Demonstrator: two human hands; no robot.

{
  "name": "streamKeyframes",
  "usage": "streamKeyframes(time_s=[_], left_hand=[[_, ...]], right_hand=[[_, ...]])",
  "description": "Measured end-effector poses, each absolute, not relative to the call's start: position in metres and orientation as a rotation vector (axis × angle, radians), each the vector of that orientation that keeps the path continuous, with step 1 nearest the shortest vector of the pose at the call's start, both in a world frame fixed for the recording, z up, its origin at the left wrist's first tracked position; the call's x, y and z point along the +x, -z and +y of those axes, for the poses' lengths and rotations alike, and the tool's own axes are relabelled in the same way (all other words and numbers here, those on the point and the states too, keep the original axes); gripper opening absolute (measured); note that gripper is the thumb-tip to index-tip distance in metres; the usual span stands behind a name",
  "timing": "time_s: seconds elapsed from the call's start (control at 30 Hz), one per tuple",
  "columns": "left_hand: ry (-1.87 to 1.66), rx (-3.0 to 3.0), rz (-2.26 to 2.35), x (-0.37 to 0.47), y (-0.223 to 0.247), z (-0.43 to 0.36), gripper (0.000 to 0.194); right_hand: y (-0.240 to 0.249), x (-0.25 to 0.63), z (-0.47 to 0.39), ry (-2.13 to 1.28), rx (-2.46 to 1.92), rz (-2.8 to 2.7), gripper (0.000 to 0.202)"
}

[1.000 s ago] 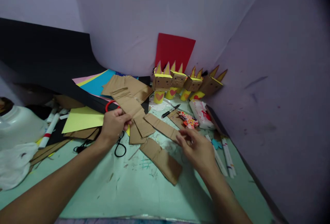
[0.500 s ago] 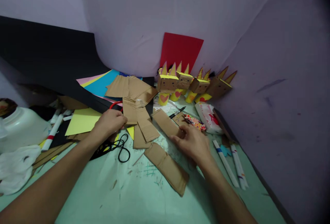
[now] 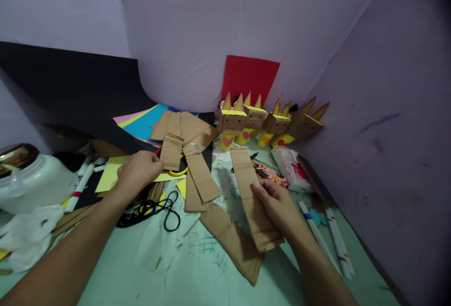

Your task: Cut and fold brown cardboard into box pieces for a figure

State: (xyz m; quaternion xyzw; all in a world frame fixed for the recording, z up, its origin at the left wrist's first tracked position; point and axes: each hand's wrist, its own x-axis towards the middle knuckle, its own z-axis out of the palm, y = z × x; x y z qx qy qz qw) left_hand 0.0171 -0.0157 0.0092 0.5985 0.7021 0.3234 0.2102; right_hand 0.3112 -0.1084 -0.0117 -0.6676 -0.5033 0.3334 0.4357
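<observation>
My right hand (image 3: 276, 202) is closed on a long cardboard strip (image 3: 244, 188), thumb on top and the other fingers partly hidden. The strip stands at a slant, raised over the table on its near end. My left hand (image 3: 143, 170) pinches the lower left edge of a short cardboard piece (image 3: 171, 152). Beneath that piece, a yellow loop handle (image 3: 179, 172) and a bit of red show. Between the hands lie another cardboard strip (image 3: 202, 174) and, nearer me, a folded-looking cardboard piece (image 3: 232, 242). Below my left hand is a black cord (image 3: 171, 210) in loops.
Several cardboard figures with yellow horns (image 3: 232, 120) stand at the back before a red sheet (image 3: 250, 78). At right are a white packet (image 3: 291, 167) and white markers (image 3: 340, 242). A white jar (image 3: 42, 184) and crumpled white cloth (image 3: 31, 235) sit at left.
My right hand has lifted the long strip and turned it more upright, toward me. My left hand has drawn the short piece slightly left, uncovering the yellow handle. The view has shifted a little.
</observation>
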Motion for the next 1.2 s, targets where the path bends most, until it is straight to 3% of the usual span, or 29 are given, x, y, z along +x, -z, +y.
streamKeyframes(time_s=[0.13, 0.27, 0.47, 0.73, 0.97, 1.2], left_hand=[[-0.650, 1.886, 2.287, 0.036, -0.020, -0.032, 0.032], [-0.278, 2.126, 2.140, 0.074, -0.015, -0.045, 0.044], [-0.218, 2.215, 2.132, 0.111, -0.003, -0.041, 0.057], [-0.266, 2.109, 2.108, 0.113, 0.002, -0.034, 0.039], [-0.404, 2.029, 2.042, 0.128, 0.002, -0.047, 0.067], [-0.898, 1.706, 1.779, 0.120, 0.007, -0.032, 0.057]], right_hand=[[0.006, 0.309, -0.110, -0.965, -1.567, -1.165, 0.030], [0.009, 0.311, -0.110, -1.018, -1.543, -1.129, 0.028], [0.019, 0.309, -0.109, -1.029, -1.546, -1.184, 0.024], [0.018, 0.304, -0.108, -1.160, -1.515, -1.115, 0.021], [0.023, 0.306, -0.106, -1.213, -1.484, -1.046, 0.024], [0.019, 0.305, -0.107, -1.250, -1.424, -0.952, 0.021]])
